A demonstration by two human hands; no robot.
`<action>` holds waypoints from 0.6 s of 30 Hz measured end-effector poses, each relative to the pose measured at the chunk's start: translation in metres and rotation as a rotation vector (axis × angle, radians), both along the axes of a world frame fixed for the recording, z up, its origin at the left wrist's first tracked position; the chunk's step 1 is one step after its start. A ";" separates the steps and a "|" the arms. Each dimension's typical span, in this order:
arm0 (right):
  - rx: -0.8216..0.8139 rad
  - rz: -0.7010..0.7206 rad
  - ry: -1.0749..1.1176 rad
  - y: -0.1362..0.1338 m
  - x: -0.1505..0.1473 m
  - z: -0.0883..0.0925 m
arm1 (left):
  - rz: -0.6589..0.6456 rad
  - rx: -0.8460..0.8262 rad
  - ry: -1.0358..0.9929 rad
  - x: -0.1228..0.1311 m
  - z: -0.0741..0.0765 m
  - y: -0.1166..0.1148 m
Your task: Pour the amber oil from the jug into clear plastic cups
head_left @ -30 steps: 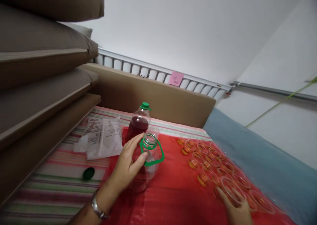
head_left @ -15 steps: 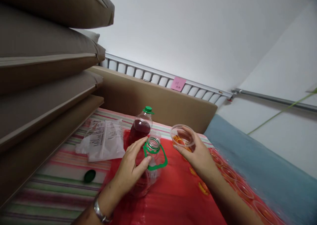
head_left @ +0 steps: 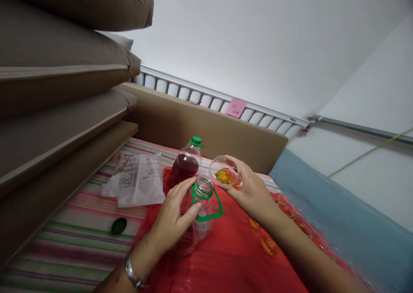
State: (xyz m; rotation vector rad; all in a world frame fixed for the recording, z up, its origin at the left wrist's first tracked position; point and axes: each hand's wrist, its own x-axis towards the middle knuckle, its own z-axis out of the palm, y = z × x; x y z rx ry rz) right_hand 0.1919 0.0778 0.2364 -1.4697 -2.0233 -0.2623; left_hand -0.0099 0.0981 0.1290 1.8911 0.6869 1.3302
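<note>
My left hand [head_left: 177,213] is wrapped round the shoulder of a clear plastic bottle [head_left: 204,224] with a green carrying loop and an uncapped mouth. In my right hand [head_left: 250,189] is a clear plastic cup [head_left: 222,158], tilted with its rim toward the bottle's mouth, close beside it. Yellow-orange shapes show through the cup; whether they are inside or behind it I cannot tell. Behind the left hand stands a second bottle [head_left: 184,166] of dark red liquid, with a green cap on. A loose dark green cap [head_left: 119,226] lies at the left on the striped cloth.
A red plastic sheet [head_left: 238,250] with yellow-orange patches covers the middle. Several clear cups [head_left: 301,226] line its right side. A white printed plastic bag [head_left: 138,181] lies left. Stacked cushions [head_left: 64,52] rise at left; a brown board [head_left: 206,125] stands behind.
My right hand has brought the cup left, toward the open bottle's mouth, and tipped it further. My left hand keeps its hold on the bottle. The view has shifted slightly.
</note>
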 end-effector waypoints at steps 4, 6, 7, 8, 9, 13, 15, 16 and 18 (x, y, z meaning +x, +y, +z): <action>0.012 0.037 -0.095 -0.001 -0.001 0.005 | 0.002 0.001 -0.004 0.000 0.001 0.000; 0.023 0.047 -0.131 -0.001 -0.001 0.007 | 0.003 -0.002 -0.002 0.000 0.001 -0.001; 0.029 0.050 -0.146 -0.001 -0.001 0.007 | 0.002 -0.003 0.001 0.000 0.001 -0.001; 0.035 0.052 -0.159 -0.001 -0.001 0.008 | 0.002 -0.002 0.004 -0.001 0.002 -0.001; 0.040 0.054 -0.170 0.000 -0.001 0.008 | 0.001 0.000 0.007 -0.001 0.002 -0.001; 0.054 0.050 -0.193 0.000 0.000 0.010 | 0.000 0.000 0.015 -0.001 0.002 0.000; 0.065 0.054 -0.208 0.000 -0.001 0.012 | 0.001 -0.001 0.016 -0.001 0.002 -0.001; 0.072 0.058 -0.217 0.000 -0.001 0.013 | 0.002 -0.001 0.016 -0.001 0.002 -0.001; 0.085 0.068 -0.239 -0.001 -0.003 0.017 | 0.001 -0.002 0.010 -0.001 0.002 -0.001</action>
